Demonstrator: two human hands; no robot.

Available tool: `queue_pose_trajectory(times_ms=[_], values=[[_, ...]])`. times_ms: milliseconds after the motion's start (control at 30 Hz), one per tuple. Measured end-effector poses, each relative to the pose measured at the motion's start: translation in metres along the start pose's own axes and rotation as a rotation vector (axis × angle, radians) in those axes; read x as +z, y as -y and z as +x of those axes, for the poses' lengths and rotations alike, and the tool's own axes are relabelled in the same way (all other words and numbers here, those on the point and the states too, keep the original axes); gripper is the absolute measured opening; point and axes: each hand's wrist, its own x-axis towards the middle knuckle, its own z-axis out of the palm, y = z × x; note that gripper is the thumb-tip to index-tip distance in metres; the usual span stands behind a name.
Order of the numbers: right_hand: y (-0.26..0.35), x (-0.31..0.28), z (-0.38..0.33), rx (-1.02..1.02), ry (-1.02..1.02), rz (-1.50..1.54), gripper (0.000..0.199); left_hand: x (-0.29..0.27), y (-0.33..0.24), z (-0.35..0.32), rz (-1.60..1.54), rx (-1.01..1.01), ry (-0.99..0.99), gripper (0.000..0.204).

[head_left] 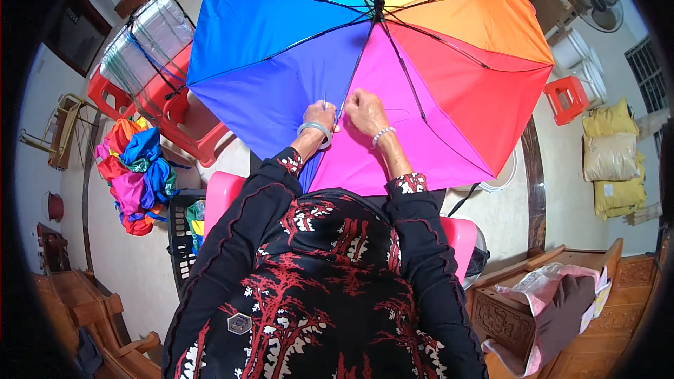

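Note:
An opened multicoloured umbrella (449, 105) lies in front of me, its inside with black ribs and shaft facing me. My left hand (319, 119), a pale bangle at its wrist, is closed on a rib and the cloth where the purple and pink panels meet. A small silvery bit shows at its fingers, too small to name. Close by on the right, over the pink panel, my right hand (366, 114) is closed in a pinch, with a beaded bracelet at its wrist. A thin curved line like a thread (399, 110) shows beside it. What its fingers hold is hidden.
A heap of colourful folded cloth (137, 172) lies on the left, near a black basket (181, 238) and red stools (203, 133). Right are another red stool (566, 100), stacked sacks (612, 158), a fan (597, 0) and a carved wooden bench (502, 319).

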Motion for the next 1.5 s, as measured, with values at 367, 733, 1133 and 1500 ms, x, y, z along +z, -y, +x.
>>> queue_pose_trajectory(times_ms=[367,733,1133,1500], values=[[-0.005,0.041,0.014,0.091,-0.156,0.464,0.004,-0.012,0.0,-0.008,-0.422,-0.031,0.343,0.007],[0.03,-0.061,0.005,0.1,-0.406,0.968,0.006,-0.007,-0.014,-0.024,-0.234,-0.032,0.064,0.01],[0.027,-0.255,-0.082,-0.503,-0.407,1.544,0.007,0.01,0.001,-0.004,-0.178,0.014,0.014,0.012],[0.056,-0.236,-0.114,-0.35,-0.91,1.162,0.005,-0.01,-0.011,0.004,0.318,-0.007,0.063,0.031]])
